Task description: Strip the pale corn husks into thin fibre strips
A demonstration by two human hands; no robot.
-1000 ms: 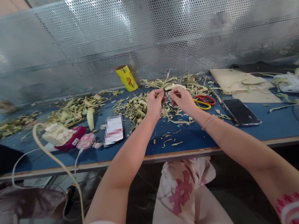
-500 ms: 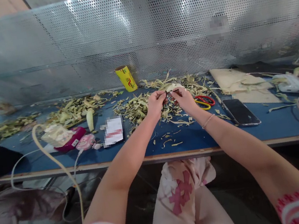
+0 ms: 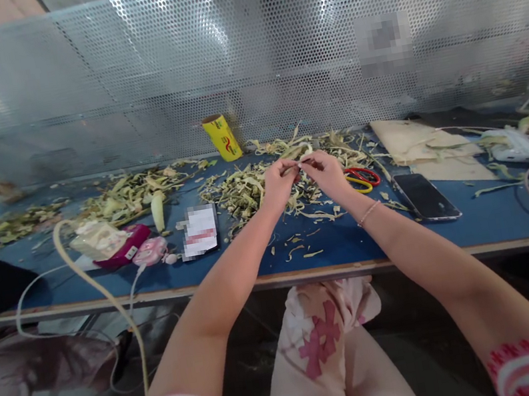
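Note:
My left hand (image 3: pixel 281 182) and my right hand (image 3: pixel 325 174) meet over a heap of dried plant pieces (image 3: pixel 239 192). Both are closed, thumbs and fingertips pinched together and nearly touching. A pale, curled plant strip (image 3: pixel 307 148) shows just behind the fingertips; whether it is in the fingers or on the pile behind is hard to make out. A small white bit shows at the pinch, too small to name. Scissor-like handles, red and yellow (image 3: pixel 362 183), lie beside my right hand, partly hidden.
A phone (image 3: pixel 426 196) and brown card (image 3: pixel 421 145) lie to the right. A yellow tube (image 3: pixel 223 139) leans near the perforated metal screen (image 3: pixel 269 42). Leftward are a printed card (image 3: pixel 201 230), a corded pink device (image 3: pixel 120 244) and more plant heaps (image 3: pixel 125 197).
My fingertips have come closer together. The thin dark piece that showed between them is no longer visible. Things on the table have stayed put.

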